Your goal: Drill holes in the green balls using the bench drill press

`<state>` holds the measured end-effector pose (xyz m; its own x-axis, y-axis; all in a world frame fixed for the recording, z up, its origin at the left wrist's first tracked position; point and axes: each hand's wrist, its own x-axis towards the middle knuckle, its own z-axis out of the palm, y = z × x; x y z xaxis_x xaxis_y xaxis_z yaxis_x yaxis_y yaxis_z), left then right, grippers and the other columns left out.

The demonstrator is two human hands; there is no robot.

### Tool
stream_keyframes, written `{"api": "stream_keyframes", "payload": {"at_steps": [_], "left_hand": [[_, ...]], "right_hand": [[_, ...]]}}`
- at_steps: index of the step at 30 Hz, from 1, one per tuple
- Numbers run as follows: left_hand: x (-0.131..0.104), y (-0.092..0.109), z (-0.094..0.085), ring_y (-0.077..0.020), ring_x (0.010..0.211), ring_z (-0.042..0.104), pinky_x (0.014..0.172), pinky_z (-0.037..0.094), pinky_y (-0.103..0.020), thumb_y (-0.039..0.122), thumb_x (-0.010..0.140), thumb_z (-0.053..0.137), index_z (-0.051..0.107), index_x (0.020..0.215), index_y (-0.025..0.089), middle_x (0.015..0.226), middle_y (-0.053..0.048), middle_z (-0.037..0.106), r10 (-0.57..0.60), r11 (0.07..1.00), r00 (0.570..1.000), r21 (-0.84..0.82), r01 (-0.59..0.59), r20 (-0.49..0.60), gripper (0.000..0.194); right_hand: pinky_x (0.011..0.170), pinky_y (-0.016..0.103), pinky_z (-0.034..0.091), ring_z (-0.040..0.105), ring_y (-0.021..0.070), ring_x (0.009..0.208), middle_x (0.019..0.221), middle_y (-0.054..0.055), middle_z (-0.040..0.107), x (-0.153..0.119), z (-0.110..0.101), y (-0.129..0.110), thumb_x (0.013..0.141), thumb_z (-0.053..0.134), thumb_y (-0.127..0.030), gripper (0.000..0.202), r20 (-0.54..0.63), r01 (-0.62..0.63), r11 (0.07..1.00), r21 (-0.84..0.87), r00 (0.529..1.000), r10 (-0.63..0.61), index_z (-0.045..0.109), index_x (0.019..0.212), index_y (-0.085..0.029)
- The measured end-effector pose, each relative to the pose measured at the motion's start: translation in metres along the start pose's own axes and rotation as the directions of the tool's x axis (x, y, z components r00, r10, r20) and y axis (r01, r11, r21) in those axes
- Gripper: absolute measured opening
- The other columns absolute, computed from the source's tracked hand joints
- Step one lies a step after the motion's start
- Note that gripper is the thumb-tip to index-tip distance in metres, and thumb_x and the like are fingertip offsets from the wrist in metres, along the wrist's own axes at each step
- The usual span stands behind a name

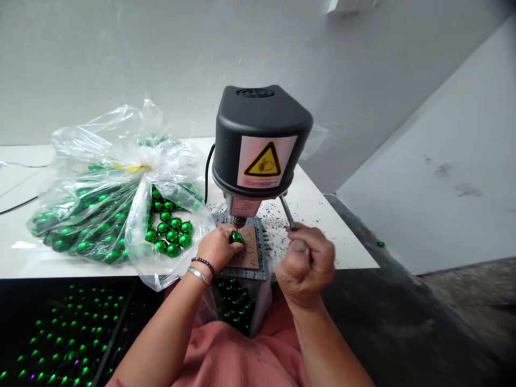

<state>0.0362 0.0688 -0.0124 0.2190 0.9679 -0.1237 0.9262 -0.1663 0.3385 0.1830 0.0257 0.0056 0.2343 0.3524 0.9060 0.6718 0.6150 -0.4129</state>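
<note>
Head view: left hand (217,247), thumb and fingers pinched around shiny green ball (236,237) on brown board (246,247), directly under drill press (260,140) chuck (239,220). Right hand (307,263) closed in fist around lever (288,213). Ball round, no clear long axis; which way it points, can't tell. Loose green balls (171,236) lie by plastic bag (92,204), left of press.

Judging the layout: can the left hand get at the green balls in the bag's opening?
Probably yes: the green balls lie near the left hand, only the bag's edge between, though that hand holds another ball under the drill press.
</note>
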Motion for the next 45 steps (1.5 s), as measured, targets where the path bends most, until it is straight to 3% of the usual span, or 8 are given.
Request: {"api": "stream_keyframes", "payload": {"at_steps": [14,21,25,27,32,35,40,45], "left_hand": [[-0.020,-0.009,-0.005,-0.0156,0.067,0.059,0.059,0.039,-0.023,0.037,0.072,0.055,0.066,0.083,0.020,0.075,-0.002,0.067,0.049,0.980,0.999,-0.195,-0.051,-0.014,0.024],[-0.049,-0.017,-0.021,-0.0172,0.080,0.059,0.071,0.042,-0.025,0.036,0.066,0.062,0.065,0.101,0.023,0.088,-0.001,0.066,0.221,0.907,0.965,-0.395,-0.149,0.142,0.037],[-0.051,-0.023,-0.022,-0.0194,0.081,0.058,0.072,0.044,-0.028,0.046,0.057,0.069,0.060,0.112,0.019,0.088,-0.003,0.065,0.182,0.846,0.948,-0.532,-0.017,0.260,0.062],[-0.048,-0.024,-0.020,-0.0179,0.079,0.058,0.069,0.044,-0.027,0.053,0.062,0.064,0.062,0.102,0.017,0.086,-0.004,0.063,0.065,0.710,0.978,-0.697,0.095,0.200,0.055],[-0.035,-0.017,-0.014,-0.0105,0.069,0.054,0.063,0.049,-0.026,0.050,0.077,0.049,0.055,0.078,0.015,0.078,-0.001,0.055,-0.175,-0.025,0.950,-0.966,0.257,0.258,0.036],[-0.031,-0.015,-0.014,-0.0105,0.074,0.056,0.077,0.051,-0.030,0.025,0.075,0.054,0.056,0.076,0.015,0.078,-0.002,0.057,-0.154,-0.152,0.944,-0.951,0.268,0.290,0.010],[-0.027,-0.019,-0.009,-0.0126,0.079,0.060,0.087,0.048,-0.034,0.012,0.066,0.058,0.059,0.091,0.012,0.080,-0.003,0.061,-0.138,-0.094,0.959,-0.967,0.237,0.248,0.025],[-0.018,-0.023,0.002,-0.0180,0.089,0.060,0.085,0.046,-0.034,0.033,0.070,0.060,0.057,0.110,0.014,0.096,-0.006,0.066,-0.177,0.507,0.984,-0.855,0.105,0.016,0.044]], "right_hand": [[0.049,0.020,0.034,0.040,0.0041,0.050,0.054,-0.003,0.046,0.094,0.003,-0.028,0.083,0.039,-0.028,0.026,-0.034,-0.168,0.969,-0.180,0.986,0.164,0.050,0.063,-0.016],[0.051,0.020,0.036,0.044,0.0042,0.052,0.059,-0.004,0.045,0.090,0.007,-0.028,0.083,0.038,-0.031,0.026,-0.056,-0.215,0.972,-0.098,0.976,0.211,0.048,0.064,-0.017],[0.051,0.020,0.037,0.046,0.0039,0.053,0.059,-0.004,0.043,0.090,0.007,-0.028,0.084,0.036,-0.036,0.028,-0.033,-0.230,0.972,-0.053,0.973,0.228,0.047,0.066,-0.017],[0.051,0.021,0.037,0.046,0.0039,0.053,0.060,-0.004,0.043,0.090,0.006,-0.028,0.084,0.036,-0.036,0.028,-0.029,-0.238,0.970,-0.045,0.971,0.237,0.046,0.067,-0.017],[0.051,0.021,0.038,0.046,0.0043,0.053,0.060,-0.004,0.043,0.087,0.005,-0.028,0.084,0.037,-0.035,0.026,-0.034,-0.235,0.972,-0.027,0.972,0.234,0.046,0.068,-0.017],[0.048,0.020,0.038,0.046,0.0042,0.052,0.058,-0.004,0.043,0.087,0.005,-0.028,0.083,0.039,-0.033,0.024,-0.022,-0.225,0.974,-0.007,0.974,0.225,0.046,0.067,-0.017],[0.047,0.019,0.037,0.045,0.0037,0.050,0.056,-0.005,0.041,0.086,0.004,-0.028,0.084,0.039,-0.032,0.023,-0.022,-0.218,0.976,-0.018,0.976,0.218,0.047,0.068,-0.017],[0.050,0.019,0.039,0.047,0.0037,0.053,0.058,-0.004,0.045,0.085,0.003,-0.026,0.084,0.040,-0.034,0.024,-0.019,-0.214,0.977,-0.024,0.977,0.213,0.048,0.069,-0.017]]}}
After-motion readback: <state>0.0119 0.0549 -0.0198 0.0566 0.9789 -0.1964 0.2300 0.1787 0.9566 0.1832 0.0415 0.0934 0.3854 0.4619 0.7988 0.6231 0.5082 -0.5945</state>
